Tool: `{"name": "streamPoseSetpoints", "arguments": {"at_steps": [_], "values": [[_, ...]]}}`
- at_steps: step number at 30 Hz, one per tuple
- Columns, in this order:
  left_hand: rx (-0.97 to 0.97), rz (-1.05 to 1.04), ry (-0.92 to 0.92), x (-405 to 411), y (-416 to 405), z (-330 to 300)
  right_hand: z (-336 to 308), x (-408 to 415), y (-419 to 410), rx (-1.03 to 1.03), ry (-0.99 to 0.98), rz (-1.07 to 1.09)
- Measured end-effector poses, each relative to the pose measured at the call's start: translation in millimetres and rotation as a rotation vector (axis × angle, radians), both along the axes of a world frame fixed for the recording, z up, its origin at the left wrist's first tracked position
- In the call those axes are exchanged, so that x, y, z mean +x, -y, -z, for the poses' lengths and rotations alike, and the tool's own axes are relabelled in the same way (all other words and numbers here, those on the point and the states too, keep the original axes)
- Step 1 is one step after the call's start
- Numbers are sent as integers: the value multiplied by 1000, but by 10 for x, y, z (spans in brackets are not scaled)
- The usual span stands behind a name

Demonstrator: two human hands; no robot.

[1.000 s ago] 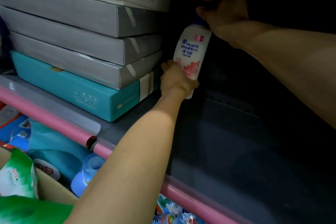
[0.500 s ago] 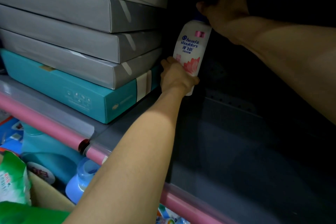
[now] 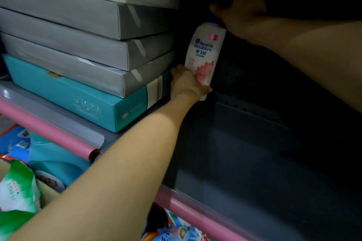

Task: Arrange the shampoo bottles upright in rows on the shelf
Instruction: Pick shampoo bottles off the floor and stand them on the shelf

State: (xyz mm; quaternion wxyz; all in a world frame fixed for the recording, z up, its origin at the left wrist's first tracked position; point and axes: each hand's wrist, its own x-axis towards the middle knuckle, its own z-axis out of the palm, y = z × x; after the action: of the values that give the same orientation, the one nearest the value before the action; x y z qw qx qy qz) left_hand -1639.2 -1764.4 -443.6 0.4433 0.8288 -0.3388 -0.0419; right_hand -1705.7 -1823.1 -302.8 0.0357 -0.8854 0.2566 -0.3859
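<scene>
The left hand [image 3: 188,84] is gripping the bottle [image 3: 205,55] base, the right hand [image 3: 239,6] is clasping its cap, steadying it upright at the shelf [image 3: 254,152] rear, beside the boxes [image 3: 88,55].

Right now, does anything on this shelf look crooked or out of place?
The shampoo bottle leans slightly, held by the left hand low and the right hand at its cap. The stacked boxes sit unevenly offset.
</scene>
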Motion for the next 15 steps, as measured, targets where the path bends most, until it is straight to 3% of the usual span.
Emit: {"name": "streamPoseSetpoints", "arguments": {"at_steps": [3, 7, 15], "values": [[73, 38, -14, -40, -167, -260, -112, -139, -140, -38, -122, -23], [5, 126, -109, -206, -567, -548, -234, -398, -468, 56, -54, -24], [-141, 395, -309, -1109, -1852, -845, -152, -1560, -1654, 631, -39, -110]]}}
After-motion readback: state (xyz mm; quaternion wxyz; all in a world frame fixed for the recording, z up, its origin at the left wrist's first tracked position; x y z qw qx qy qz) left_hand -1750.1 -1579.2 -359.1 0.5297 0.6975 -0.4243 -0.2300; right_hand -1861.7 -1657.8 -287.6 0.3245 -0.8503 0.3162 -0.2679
